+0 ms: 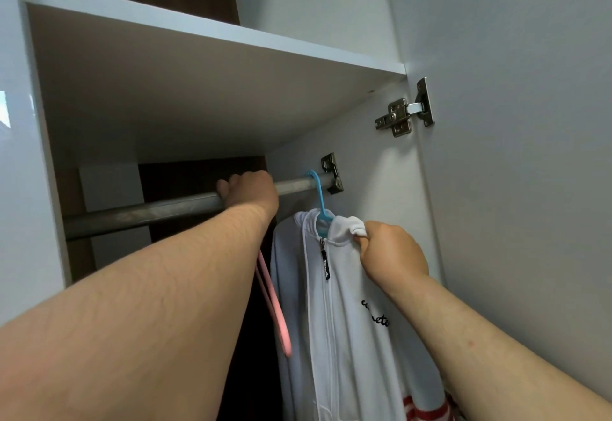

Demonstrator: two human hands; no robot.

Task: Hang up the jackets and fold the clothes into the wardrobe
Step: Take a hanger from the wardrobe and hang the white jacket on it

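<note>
Red-and-white striped cloth (427, 411) peeks in at the bottom edge, nearest, just beside the lower part of the white jacket (351, 347); can't tell what garment it is. Both bare forearms reach up and fwd into the wardrobe. Jacket is inside the wardrobe, at the R end of the hanging space, close to the side wall. Zip is done up to the collar w/ a black pull hanging down; black script on the chest is partly covered by the R wrist. R hand (392, 251) is closed on the jacket, fingers pinching a bunch of white fabric at the collar, just R of the zip top. Jacket sits on a blue hanger (320, 203), hook over the rail (149, 212). Pink hanger (276, 308) dangles left of the jacket, below the L forearm; its top is hidden by the arm, so can't tell what it hangs from. Further in, L hand (248, 190) is on the rail, fingers curled over it, near the blue hook but not touching. Rail ends at a metal bracket (332, 174) on the side wall. Above: white shelf (212, 31). Metal hinge (402, 116) joins the side wall to the open door (516, 155) on the R. Back panel is dark brown.
</note>
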